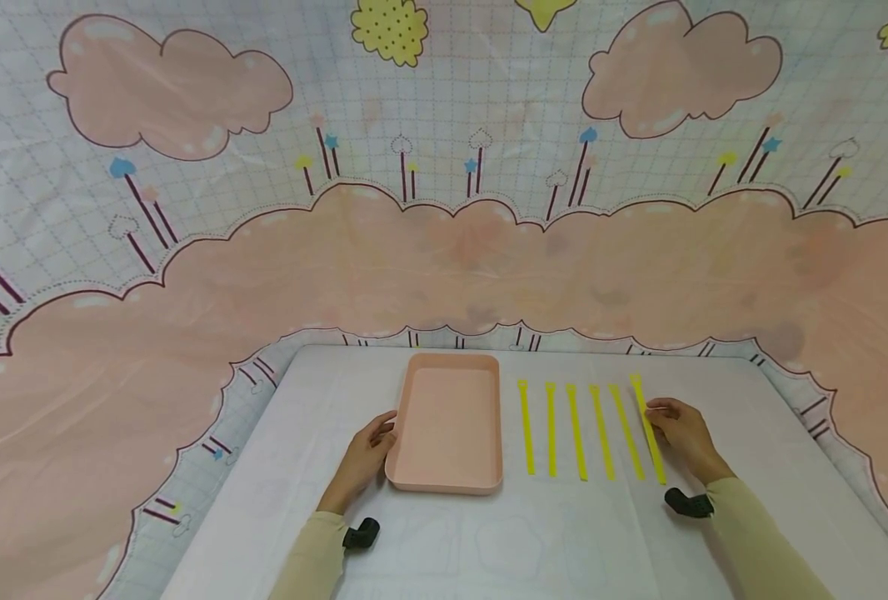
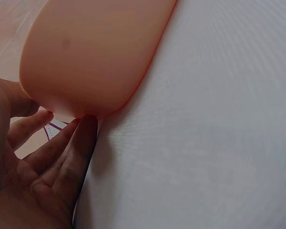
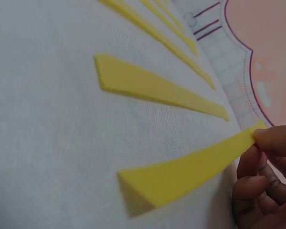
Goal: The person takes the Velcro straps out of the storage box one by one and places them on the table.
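Note:
A shallow pink tray (image 1: pixel 444 425) lies on the white table, longer from front to back than across. At its left side is my left hand (image 1: pixel 361 462); in the left wrist view the fingertips touch the tray's outer wall (image 2: pixel 95 57) while the thumb (image 2: pixel 24 98) sits at the rim. My right hand (image 1: pixel 685 435) pinches the rightmost yellow strip (image 1: pixel 649 433) between thumb and fingers. The strip's near end (image 3: pixel 157 183) is tilted up off the table in the right wrist view. To its left several similar yellow strips (image 1: pixel 577 433) lie in a row.
The white tabletop (image 1: pixel 549 542) runs up to a cloth backdrop (image 1: pixel 489 267) printed with clouds. A black wrist device (image 1: pixel 361 534) sits at the left cuff, another black wrist device (image 1: pixel 688 502) at the right. The row of strips stands right of the tray.

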`<state>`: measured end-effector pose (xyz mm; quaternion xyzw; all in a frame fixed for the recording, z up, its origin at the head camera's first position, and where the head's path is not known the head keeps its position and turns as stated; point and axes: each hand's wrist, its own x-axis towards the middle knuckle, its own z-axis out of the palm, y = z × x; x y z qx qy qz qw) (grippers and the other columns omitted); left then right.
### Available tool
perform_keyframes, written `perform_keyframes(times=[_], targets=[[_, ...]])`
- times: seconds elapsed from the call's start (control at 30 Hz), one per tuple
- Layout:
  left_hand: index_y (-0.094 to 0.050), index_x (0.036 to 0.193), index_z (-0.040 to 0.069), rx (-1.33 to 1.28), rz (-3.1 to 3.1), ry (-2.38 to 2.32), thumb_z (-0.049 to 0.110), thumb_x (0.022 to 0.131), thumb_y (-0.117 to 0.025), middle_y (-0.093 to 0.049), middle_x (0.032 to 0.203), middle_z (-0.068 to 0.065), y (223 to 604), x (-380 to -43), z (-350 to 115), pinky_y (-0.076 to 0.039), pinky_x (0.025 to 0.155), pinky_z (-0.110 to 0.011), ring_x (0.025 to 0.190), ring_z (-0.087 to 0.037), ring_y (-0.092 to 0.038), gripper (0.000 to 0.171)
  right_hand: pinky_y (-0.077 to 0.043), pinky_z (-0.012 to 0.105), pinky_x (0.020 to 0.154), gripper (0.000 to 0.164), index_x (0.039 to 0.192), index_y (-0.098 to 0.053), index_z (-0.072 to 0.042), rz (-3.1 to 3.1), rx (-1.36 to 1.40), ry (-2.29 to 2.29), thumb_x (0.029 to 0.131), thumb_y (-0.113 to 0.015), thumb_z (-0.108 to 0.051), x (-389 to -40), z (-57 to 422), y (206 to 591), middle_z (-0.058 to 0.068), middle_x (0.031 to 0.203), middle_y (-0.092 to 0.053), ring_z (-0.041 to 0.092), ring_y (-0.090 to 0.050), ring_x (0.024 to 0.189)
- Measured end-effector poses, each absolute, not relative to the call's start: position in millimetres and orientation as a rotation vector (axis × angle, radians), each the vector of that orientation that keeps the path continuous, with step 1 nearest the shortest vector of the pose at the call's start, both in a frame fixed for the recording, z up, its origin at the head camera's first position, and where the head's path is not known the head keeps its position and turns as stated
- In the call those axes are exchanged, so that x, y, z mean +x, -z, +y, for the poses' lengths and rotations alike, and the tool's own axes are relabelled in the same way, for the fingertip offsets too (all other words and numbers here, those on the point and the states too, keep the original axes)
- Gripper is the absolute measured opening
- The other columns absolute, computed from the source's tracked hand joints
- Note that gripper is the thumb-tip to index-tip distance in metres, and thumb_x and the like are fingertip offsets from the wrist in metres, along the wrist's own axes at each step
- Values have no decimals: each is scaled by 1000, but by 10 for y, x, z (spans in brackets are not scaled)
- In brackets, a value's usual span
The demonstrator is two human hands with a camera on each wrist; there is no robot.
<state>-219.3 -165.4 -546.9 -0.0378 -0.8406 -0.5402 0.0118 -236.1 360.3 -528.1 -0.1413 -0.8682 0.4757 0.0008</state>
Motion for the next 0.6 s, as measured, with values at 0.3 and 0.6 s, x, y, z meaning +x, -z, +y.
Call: perform_keyframes(times=[0.3, 0.6], targets=[[-51, 142, 8, -123, -2609, 1715, 9, 98, -55, -61, 131, -23, 5464, -2191, -1648, -49, 100, -46, 119, -35, -60, 44, -49, 26, 59, 40, 126, -55, 2, -2779, -487, -1415, 97, -61, -25, -2408, 3634, 5287, 21, 110, -66, 14, -59, 76], [-48, 143, 3, -151, -2603, 1721, 7, 100, -54, -60, 131, -26, 5407, -2169, -1629, -48, 102, -50, 121, -39, -59, 44, -48, 26, 60, 37, 122, -57, 1, -2801, -481, -1387, 95, -62, -24, -2417, 3642, 5263, 14, 102, -67, 15, -57, 76]])
